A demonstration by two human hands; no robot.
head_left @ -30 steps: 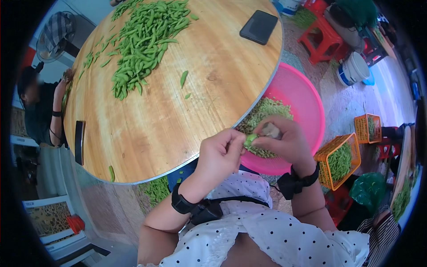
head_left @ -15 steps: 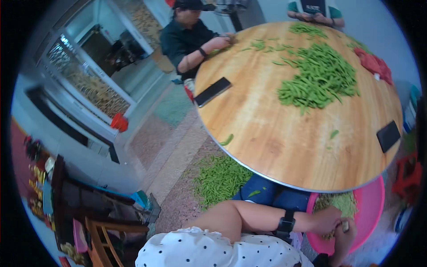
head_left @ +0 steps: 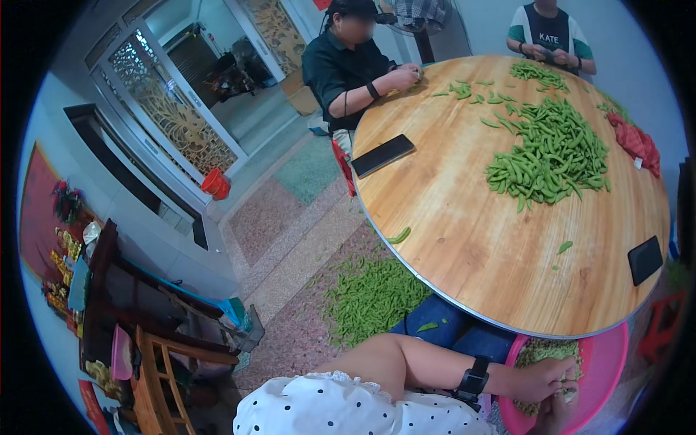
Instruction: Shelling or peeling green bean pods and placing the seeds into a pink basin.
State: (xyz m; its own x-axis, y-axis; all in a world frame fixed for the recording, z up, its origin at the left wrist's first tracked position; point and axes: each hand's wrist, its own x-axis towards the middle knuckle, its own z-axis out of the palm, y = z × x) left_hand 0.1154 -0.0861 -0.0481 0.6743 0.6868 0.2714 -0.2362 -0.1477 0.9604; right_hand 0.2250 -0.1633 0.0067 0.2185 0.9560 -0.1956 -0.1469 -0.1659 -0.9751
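My left hand (head_left: 538, 380) comes in from the left over a pink basin (head_left: 607, 375), a dark watch on its wrist. Close against it, lower down, is my right hand (head_left: 557, 415), partly cut off by shadow and the left hand. The fingers of both are drawn together over a small pale thing that I cannot make out. Beneath them the basin holds a layer of small greenish and brownish pieces (head_left: 545, 350), too small to tell apart. Above the basin, the round wooden table (head_left: 449, 246) bears a big heap of green bean pods (head_left: 554, 152).
Two phones, one (head_left: 383, 155) at the left rim and another (head_left: 645, 260) at the right, lie on the table. A red cloth (head_left: 636, 143) is beyond. Green pods (head_left: 373, 299) cover floor at the left. Two other people sit at the far side, hands busy.
The view has shifted, so table and room sit lower and further right. My hands stay together over the basin; the left now covers more of the small pale thing.
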